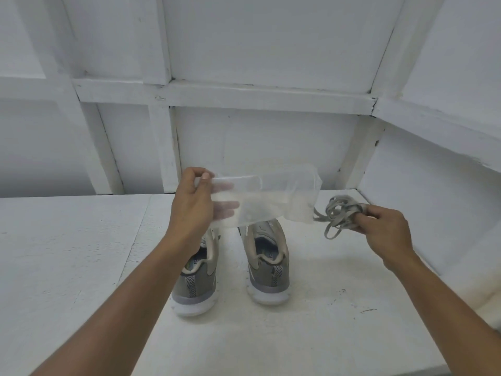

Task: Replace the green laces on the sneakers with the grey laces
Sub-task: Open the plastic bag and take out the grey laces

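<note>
My left hand (193, 202) pinches one end of a clear plastic bag (271, 198), thumb on top, fingers showing through the film. The bag hangs level in the air over the toes of two sneakers (267, 264), hiding their fronts. My right hand (385, 226) grips a bundle of grey laces (339, 213), fingers curled round it; the loops stick out left of my fingers, just beside the bag's far end, one strand reaching it. The sneakers stand side by side on the white table (67, 253), heels toward me, below and between both hands.
</note>
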### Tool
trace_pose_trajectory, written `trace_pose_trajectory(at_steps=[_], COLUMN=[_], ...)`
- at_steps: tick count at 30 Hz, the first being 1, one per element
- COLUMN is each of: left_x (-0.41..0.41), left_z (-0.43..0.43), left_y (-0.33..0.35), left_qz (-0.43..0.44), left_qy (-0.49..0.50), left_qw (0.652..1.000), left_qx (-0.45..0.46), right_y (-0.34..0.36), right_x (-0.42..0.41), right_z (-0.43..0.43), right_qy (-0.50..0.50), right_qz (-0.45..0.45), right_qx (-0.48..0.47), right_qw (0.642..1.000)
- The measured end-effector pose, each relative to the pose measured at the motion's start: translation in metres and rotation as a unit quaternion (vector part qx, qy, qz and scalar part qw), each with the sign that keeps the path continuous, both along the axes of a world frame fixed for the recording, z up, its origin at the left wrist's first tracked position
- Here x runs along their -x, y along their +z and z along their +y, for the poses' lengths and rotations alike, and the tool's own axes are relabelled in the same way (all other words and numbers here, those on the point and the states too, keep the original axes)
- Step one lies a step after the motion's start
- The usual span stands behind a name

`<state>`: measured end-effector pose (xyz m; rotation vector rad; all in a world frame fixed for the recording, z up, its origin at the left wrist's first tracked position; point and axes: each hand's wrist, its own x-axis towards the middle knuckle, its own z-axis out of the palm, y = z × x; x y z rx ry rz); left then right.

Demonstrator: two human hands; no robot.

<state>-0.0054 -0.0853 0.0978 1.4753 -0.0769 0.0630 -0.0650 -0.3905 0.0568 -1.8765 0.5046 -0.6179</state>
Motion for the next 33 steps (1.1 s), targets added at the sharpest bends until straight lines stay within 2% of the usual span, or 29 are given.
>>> trace_pose_trajectory(at_steps=[9,11,15,18,25,27,29,31,33], left_x=[0.007,0.008,0.01,0.012,0.011,0.011,0.011,0.012,0.013], left_z=[-0.003,-0.002,0.001,0.004,0.011,0.012,0.012,0.012,0.012], left_y=[-0.005,-0.006,-0.007,-0.008,-0.011,-0.012,-0.013,-0.015,-0.016], left_qz=[0.0,0.001,0.004,0.008,0.019,0.02,0.026,0.028,0.022], left_qy=[-0.017,-0.018,-0.018,-0.014,-0.006,-0.005,-0.004,-0.006,-0.003], left_qw=[1.0,1.0,1.0,1.0,1.0,1.0,0.999,0.999,1.0], left_qx=[-0.005,-0.002,0.0,0.002,0.015,0.021,0.026,0.022,0.021], right_y=[-0.051,-0.06,-0.079,-0.084,-0.054,-0.035,-0.009,0.018,0.04], right_x=[0.008,0.008,0.009,0.01,0.01,0.007,0.002,0.0,0.0], right_z=[0.019,0.02,0.019,0.017,0.019,0.027,0.041,0.06,0.077], right_qy=[0.035,0.041,0.064,0.092,0.067,0.052,0.098,0.21,0.281], right_qz=[0.086,0.131,0.244,0.265,0.261,0.194,0.085,0.014,0.023], right_qx=[-0.007,0.021,0.139,0.155,0.073,0.056,-0.075,-0.247,-0.301], right_qw=[0.996,0.99,0.958,0.947,0.96,0.978,0.989,0.946,0.911])
